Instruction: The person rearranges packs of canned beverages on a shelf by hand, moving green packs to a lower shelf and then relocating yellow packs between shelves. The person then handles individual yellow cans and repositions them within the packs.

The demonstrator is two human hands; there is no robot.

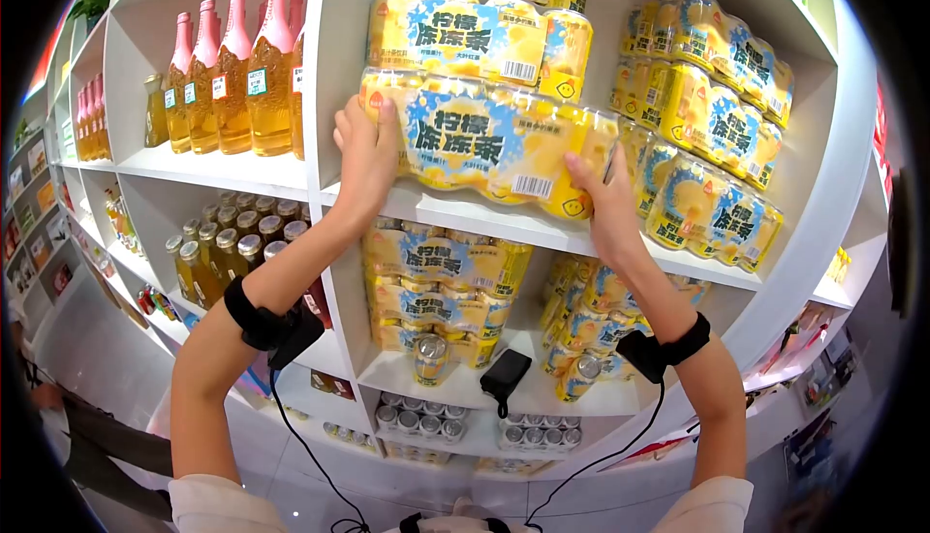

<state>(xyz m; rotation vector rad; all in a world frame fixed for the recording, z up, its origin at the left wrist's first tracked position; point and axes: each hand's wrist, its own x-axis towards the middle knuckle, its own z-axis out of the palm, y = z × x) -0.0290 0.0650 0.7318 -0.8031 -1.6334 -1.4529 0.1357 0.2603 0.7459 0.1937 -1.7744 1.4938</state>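
A yellow and blue shrink-wrapped multipack of drink cans lies at the front of the upper white shelf, tilted with its right end lower. My left hand is closed on its left end, thumb on the front face. At the right end, my right hand grips it with the thumb across the printed front. Directly behind and above is a matching multipack, with another stacked over that. More yellow multipacks are piled to the right, close beside my right hand.
Left of the divider stand pink-topped bottles, with darker bottles below. The lower shelf holds more multipacks, a single can and a black pouch. Cables hang from both my wrist straps. Another person's legs show at left.
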